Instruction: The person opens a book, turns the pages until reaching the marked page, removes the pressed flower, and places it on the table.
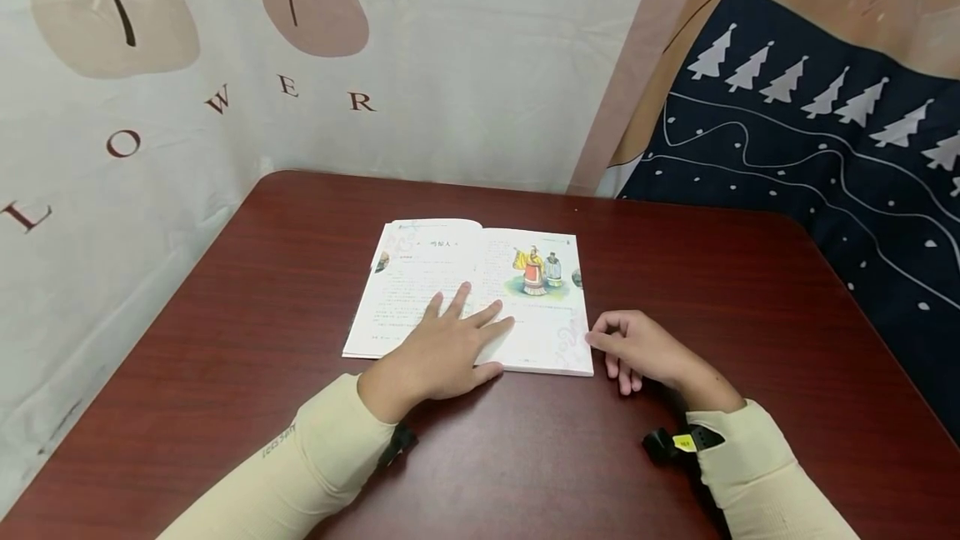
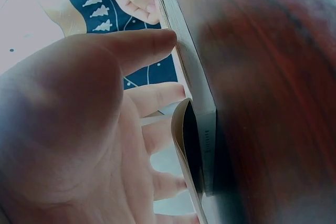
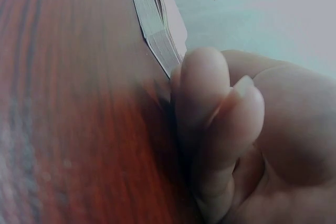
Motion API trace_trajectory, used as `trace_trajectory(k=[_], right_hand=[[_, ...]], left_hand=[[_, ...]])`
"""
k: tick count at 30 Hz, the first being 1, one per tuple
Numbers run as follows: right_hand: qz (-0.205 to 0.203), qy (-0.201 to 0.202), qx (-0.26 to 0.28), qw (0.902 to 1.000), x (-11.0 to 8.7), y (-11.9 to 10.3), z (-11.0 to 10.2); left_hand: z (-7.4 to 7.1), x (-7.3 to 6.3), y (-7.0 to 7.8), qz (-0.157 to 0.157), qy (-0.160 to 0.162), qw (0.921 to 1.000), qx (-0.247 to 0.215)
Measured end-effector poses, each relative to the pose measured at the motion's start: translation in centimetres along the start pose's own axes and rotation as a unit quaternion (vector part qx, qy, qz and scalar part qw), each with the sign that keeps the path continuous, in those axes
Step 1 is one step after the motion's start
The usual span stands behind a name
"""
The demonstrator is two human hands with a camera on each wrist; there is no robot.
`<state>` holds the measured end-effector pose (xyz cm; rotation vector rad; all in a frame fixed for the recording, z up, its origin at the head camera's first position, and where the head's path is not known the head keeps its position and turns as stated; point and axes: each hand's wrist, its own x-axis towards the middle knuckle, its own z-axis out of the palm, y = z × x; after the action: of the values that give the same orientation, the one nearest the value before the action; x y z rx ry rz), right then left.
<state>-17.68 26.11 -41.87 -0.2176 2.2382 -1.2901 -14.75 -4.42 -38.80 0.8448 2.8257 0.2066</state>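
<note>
An open book (image 1: 536, 336) lies on the table, text on its left page and a coloured drawing of two robed figures on its right page. My left hand (image 1: 442, 352) rests across the lower middle of the pages, fingers spread, thumb by the bottom edge. In the left wrist view the book's spine (image 2: 209, 150) and a bowed page or cover edge show past the palm. At the lower right edge of the book, my right hand (image 1: 641, 348) pinches the page edge between thumb and index finger. Its other fingers (image 3: 231, 129) curl loosely beside the page block (image 3: 157, 38).
The dark red wooden table (image 1: 750, 298) extends around the book on all sides. Behind it hangs a pale printed cloth (image 1: 480, 65), with a navy cloth (image 1: 787, 148) patterned with white trees at the right. Black straps with small devices (image 1: 667, 444) sit at the wrists.
</note>
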Motion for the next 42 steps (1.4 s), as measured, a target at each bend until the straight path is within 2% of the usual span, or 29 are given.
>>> trace_trajectory(k=[5,15,25,33,42], right_hand=[[-0.001,-0.001,0.001,1.0000,-0.06,0.02,-0.04],[-0.003,-0.010,0.043,0.9990,-0.04,0.06,-0.17],[-0.004,-0.015,0.037,0.9992,-0.16,-0.15,-0.08],[-0.011,-0.013,0.023,0.9996,-0.15,-0.08,-0.10],[-0.006,-0.005,0.015,0.9999,0.10,0.15,-0.03]], left_hand=[[0.03,0.02,0.05,-0.002,-0.002,1.0000,0.006],[0.04,0.06,0.09,-0.003,0.000,0.9999,0.016],[0.07,-0.14,0.03,0.003,0.008,0.9998,0.019],[0.11,0.11,0.00,0.015,0.041,0.9989,0.016],[0.03,0.69,0.03,0.038,0.114,0.9922,0.036]])
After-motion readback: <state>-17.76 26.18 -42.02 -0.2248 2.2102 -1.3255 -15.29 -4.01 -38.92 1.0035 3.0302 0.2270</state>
